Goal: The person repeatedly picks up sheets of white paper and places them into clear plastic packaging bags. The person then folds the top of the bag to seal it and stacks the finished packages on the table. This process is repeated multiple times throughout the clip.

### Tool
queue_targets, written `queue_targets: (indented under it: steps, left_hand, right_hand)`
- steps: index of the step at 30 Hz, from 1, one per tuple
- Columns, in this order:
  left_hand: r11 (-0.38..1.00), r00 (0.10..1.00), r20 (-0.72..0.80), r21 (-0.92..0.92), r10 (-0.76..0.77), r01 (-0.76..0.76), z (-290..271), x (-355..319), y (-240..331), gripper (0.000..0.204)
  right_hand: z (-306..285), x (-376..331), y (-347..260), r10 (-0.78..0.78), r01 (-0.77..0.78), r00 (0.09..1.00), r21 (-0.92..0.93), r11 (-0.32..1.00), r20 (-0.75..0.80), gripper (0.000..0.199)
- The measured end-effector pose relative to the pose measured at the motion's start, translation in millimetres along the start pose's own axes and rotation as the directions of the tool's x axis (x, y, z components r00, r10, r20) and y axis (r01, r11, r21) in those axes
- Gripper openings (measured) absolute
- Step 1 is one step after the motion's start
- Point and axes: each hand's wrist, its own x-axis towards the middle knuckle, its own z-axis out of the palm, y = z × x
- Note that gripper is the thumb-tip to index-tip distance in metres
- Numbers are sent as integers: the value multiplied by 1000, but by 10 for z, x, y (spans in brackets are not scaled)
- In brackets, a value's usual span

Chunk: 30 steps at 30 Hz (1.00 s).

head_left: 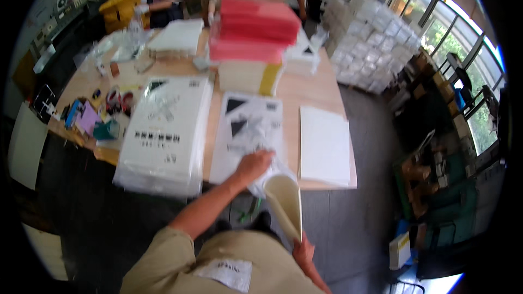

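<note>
My right hand (303,250) grips the lower end of a cream sheet or thin stack of paper (286,204), bent into a curved trough at the table's front edge. My left hand (255,166) is closed at the near end of a clear plastic bag (239,141) with dark printing, which lies on the wooden table. The bag's crumpled mouth meets the top of the curved paper; whether the paper is inside it cannot be made out. To the right lies a flat white stack of paper (325,144). A stack of filled printed bags (163,130) is on the left.
Red packs (256,30) are piled on a cream stack (245,78) beyond the bag. Tape rolls (120,100) and small tools clutter the table's left side. Several people stand at the far side. Wrapped white bundles (373,43) are heaped on the floor at the back right.
</note>
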Motion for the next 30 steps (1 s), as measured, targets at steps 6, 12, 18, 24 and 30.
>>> queue_targets:
  steps: [6,12,18,24,30]
  left_hand:
    - [990,979,186,92,84,-102,-5,-29,567,12]
    - [956,960,103,114,260,-271,181,-147,823,10]
    - [943,960,107,190,257,-274,210,-112,749,14]
    - [848,863,74,163,499,-505,107,-521,618,12]
    - [865,871,52,97,489,-492,182,-490,665,17]
  right_hand:
    - [314,-50,-211,69,-69,998,-55,996,-9,54]
    - [390,278,-426,165,-153,980,-110,982,115,50]
    - [326,326,-580,138,-121,975,-102,987,177,50]
    - [321,484,-629,102,-100,993,-36,994,59,46]
    - [316,570,-764,121,-118,988,-38,992,94,45]
